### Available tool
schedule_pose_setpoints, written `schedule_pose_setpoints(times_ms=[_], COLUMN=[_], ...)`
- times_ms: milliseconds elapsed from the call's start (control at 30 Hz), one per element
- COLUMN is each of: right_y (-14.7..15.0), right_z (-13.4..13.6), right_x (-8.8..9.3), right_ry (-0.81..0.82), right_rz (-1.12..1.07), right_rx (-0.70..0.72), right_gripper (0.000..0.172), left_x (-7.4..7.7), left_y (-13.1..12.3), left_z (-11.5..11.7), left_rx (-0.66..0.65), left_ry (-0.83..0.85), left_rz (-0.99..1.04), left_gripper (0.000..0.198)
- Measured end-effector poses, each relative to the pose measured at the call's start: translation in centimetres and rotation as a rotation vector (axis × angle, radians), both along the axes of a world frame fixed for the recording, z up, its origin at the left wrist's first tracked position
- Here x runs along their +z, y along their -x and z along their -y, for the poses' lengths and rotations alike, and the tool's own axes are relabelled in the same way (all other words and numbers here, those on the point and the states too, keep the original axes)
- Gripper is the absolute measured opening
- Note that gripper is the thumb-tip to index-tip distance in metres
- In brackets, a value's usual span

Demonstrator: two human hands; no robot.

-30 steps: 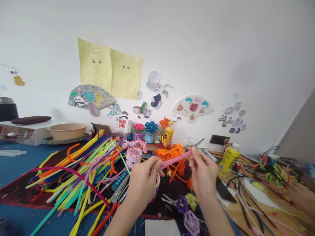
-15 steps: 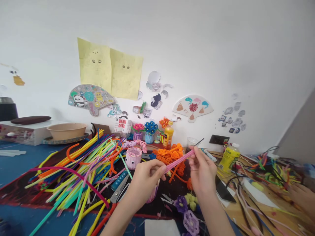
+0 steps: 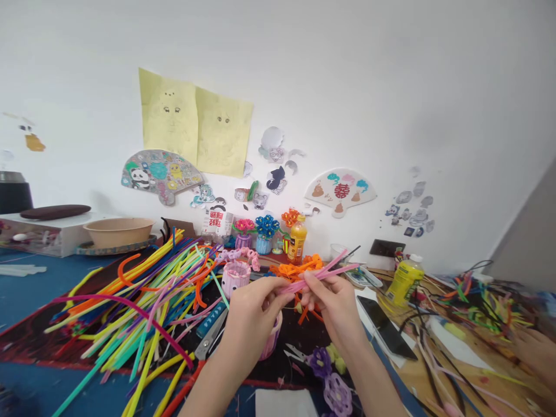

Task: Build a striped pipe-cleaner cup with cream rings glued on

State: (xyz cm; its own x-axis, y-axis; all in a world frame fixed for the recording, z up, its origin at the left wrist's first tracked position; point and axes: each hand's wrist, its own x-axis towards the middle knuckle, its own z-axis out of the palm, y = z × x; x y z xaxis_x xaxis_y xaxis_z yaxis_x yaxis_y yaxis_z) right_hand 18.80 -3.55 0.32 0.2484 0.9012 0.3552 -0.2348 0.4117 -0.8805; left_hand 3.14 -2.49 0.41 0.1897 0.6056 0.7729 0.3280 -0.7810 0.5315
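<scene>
Between my hands runs a small bundle of pink pipe cleaners (image 3: 343, 270), held above the dark mat. My left hand (image 3: 256, 310) is closed on the bundle's left end. Fingers of my right hand (image 3: 328, 295) pinch it farther along, and the loose ends fan out past them to the upper right. Behind my left hand stands a pink pipe-cleaner cup (image 3: 236, 275) with googly eyes. A second striped cup (image 3: 273, 341) is partly hidden by that hand. Orange pipe-cleaner pieces (image 3: 295, 267) lie just behind the bundle.
Many coloured pipe cleaners (image 3: 143, 313) spread over the left side. Scissors (image 3: 211, 336) lie by my left wrist. Purple pipe-cleaner flowers (image 3: 336, 394) sit near my right forearm. A phone (image 3: 386, 327), a yellow bottle (image 3: 405, 280) and another person's hand (image 3: 532, 347) are at right.
My right hand has moved left and down along the pink bundle, closer to my left hand. The pink ends now spread apart beyond its fingers.
</scene>
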Motion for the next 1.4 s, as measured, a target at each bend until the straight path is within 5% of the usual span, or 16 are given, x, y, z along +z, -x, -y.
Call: schedule_pose_setpoints(times_ms=[167, 367, 1033, 1400], right_y=[-0.1, 0.2, 0.0, -1.1], right_z=[0.1, 0.2, 0.1, -0.1], right_x=[0.3, 0.4, 0.2, 0.3], right_ry=[0.002, 0.023, -0.002, 0.124], right_rz=[-0.012, -0.040, -0.057, -0.212], right_rx=[0.000, 0.006, 0.012, 0.152], right_gripper=[0.032, 0.033, 0.029, 0.024], left_x=[-0.6, -0.4, -0.8, 0.5], left_y=[0.0, 0.1, 0.1, 1.0], left_z=[-0.1, 0.5, 0.3, 0.1], left_rx=[0.134, 0.211, 0.197, -0.088], left_ry=[-0.401, -0.554, -0.524, -0.270], left_rz=[-0.091, -0.154, -0.126, -0.053], left_gripper=[0.019, 0.023, 0.022, 0.021])
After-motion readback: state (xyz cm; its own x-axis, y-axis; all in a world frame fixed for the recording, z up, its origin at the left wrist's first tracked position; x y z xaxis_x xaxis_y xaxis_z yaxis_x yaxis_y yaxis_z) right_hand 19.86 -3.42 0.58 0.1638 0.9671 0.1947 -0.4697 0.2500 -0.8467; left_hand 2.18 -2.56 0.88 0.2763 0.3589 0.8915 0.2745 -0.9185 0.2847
